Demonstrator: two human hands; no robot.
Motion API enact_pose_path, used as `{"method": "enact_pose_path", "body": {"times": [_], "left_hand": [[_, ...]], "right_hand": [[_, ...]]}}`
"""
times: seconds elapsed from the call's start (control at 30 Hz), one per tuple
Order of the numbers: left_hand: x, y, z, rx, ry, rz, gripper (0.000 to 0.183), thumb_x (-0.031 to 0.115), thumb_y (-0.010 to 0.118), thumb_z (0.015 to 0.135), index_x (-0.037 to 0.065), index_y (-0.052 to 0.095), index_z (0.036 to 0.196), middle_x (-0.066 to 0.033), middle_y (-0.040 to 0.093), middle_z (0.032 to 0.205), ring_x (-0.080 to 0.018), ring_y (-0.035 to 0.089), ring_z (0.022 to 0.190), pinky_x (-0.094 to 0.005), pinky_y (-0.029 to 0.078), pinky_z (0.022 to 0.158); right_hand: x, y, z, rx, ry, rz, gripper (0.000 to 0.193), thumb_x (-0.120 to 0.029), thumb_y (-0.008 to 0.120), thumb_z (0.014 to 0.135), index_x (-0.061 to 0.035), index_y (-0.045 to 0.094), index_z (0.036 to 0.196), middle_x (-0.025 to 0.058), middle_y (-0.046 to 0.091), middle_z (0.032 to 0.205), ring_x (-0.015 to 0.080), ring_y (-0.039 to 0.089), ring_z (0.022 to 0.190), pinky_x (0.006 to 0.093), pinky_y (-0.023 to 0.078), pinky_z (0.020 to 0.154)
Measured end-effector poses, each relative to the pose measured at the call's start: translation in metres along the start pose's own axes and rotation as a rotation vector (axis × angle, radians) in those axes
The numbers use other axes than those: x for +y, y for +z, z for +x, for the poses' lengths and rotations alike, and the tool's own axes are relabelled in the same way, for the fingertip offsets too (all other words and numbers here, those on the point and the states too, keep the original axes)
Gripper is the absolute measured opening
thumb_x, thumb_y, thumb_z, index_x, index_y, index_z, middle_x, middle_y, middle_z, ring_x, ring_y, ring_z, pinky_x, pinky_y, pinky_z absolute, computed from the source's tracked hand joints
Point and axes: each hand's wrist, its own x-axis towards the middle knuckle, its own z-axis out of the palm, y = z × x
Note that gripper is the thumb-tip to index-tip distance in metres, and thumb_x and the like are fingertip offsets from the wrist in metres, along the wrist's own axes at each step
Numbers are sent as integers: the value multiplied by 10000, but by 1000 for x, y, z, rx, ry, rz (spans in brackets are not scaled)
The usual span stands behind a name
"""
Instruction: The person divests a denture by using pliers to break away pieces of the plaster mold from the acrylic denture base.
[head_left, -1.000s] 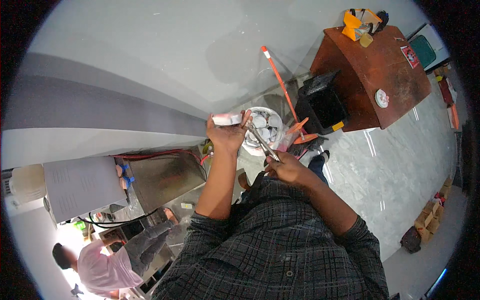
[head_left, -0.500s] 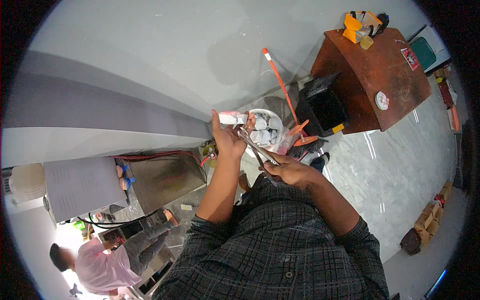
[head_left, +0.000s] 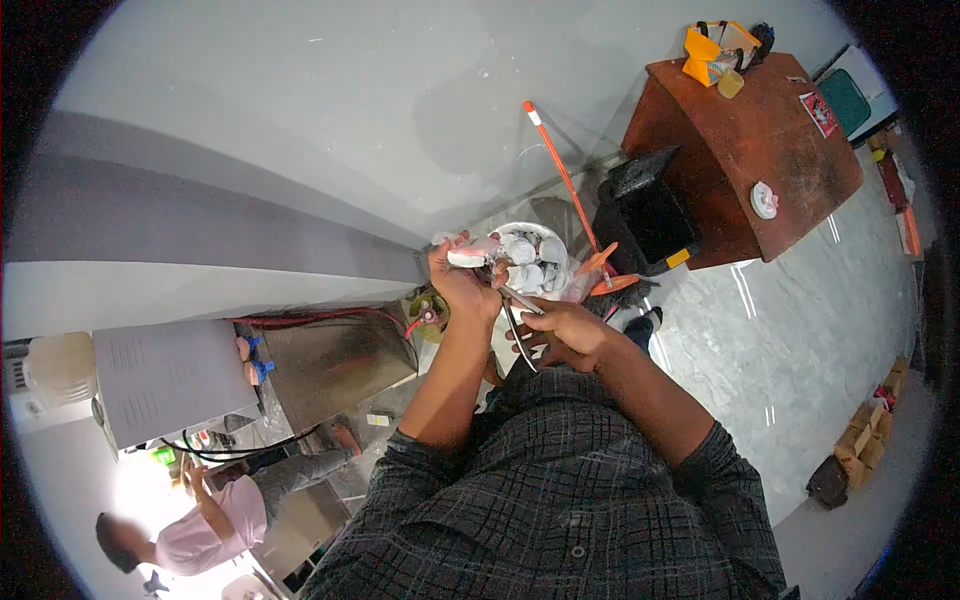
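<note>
Nearby, bucket (head_left: 543, 228) of white pieces (head_left: 524, 277), left hand (head_left: 466, 287) gripping block (head_left: 467, 259), right hand (head_left: 568, 331) gripping pliers (head_left: 519, 298)

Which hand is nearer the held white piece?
Left. The left hand holds the white piece; the right hand is apart from it, lower and to the right in view, holding the metal tool.

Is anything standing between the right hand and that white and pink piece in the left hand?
Yes. The metal tool held in the right hand spans the gap, and fingers of the left hand partly hide its far end near the white and pink piece. Nothing else visible stands between.
</note>
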Motion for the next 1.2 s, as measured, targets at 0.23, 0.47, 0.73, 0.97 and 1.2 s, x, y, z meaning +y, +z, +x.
{"method": "enact_pose_path", "body": {"times": [0.23,0.47,0.73,0.97,1.2], "left_hand": [[-16,-17,17,50,-30,-28,360,447,535,813,137,515,995,-273,613,960,-289,489,511,-329,297,371],[-27,-30,24,86,-46,-30,378,451,517,826,110,507,990,-312,597,955,-290,474,508,-334,311,369],[-27,-29,28,122,-59,-61,394,449,513,826,120,475,1039,-305,590,981,-308,490,520,-363,349,405],[-10,-27,28,63,44,-34,494,499,552,809,81,498,1065,-308,564,1124,-455,622,810,-478,526,617],[1,-26,27,-187,-3,-20,561,505,537,831,59,548,1171,-280,583,1154,-470,634,880,-526,527,656]], "right_hand": [[24,0,31,153,58,-44,321,-327,565,963,-21,594,1053,59,622,866,187,604,728,369,491,578],[39,-21,54,139,161,-239,217,-239,624,923,-28,583,892,53,553,730,184,546,595,372,473,513],[11,2,34,190,156,-427,332,-261,646,908,-68,515,672,21,495,562,148,491,438,316,377,404],[-5,14,14,146,4,-286,215,-126,542,917,22,447,1041,125,641,724,151,540,503,304,405,393],[-7,10,2,179,-24,-537,358,-94,462,956,35,275,1233,166,660,840,167,590,581,301,481,465]]}}
